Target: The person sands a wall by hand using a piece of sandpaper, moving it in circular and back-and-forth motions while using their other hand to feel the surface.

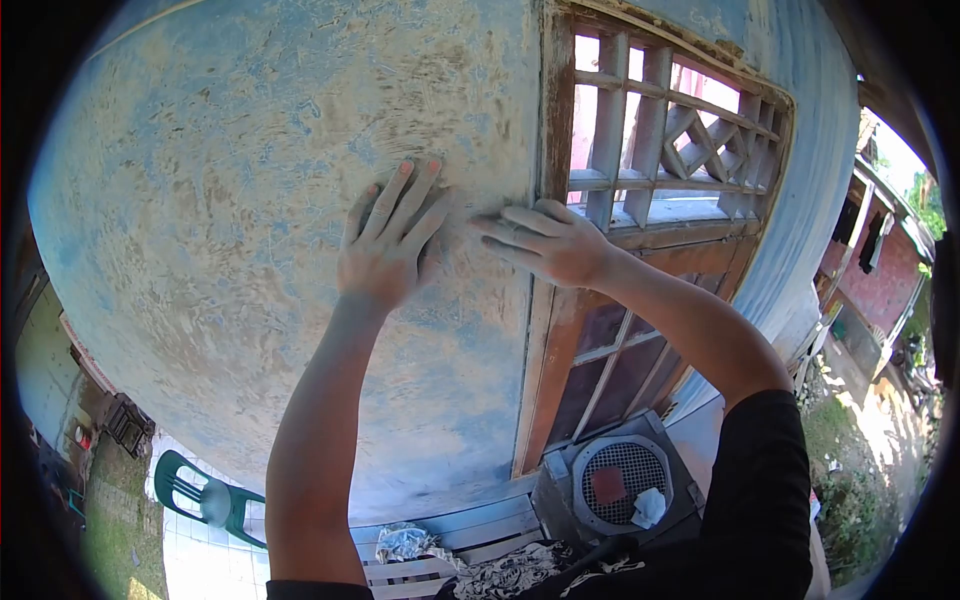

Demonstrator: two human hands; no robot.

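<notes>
A blue wall (250, 200) with worn, scraped paint and pale, dusty patches rises in front of me. My left hand (385, 245) is laid against it, fingers pointing up and somewhat spread, with dust on the skin. My right hand (560, 245) is beside the wooden window frame (553, 110), its stretched fingers pointing left onto the wall surface. Its fingertips are smeared by motion and lie over a darker spot; no held object can be made out there. A narrow strip of wall separates the two hands.
Right of the frame are a wooden lattice (655, 110) and dark window panes (610, 365). Below stands a speaker box (590, 455) with a reddish piece and crumpled white paper on its grille. A slatted bench (500, 525) and a green chair (240, 510) stand lower left.
</notes>
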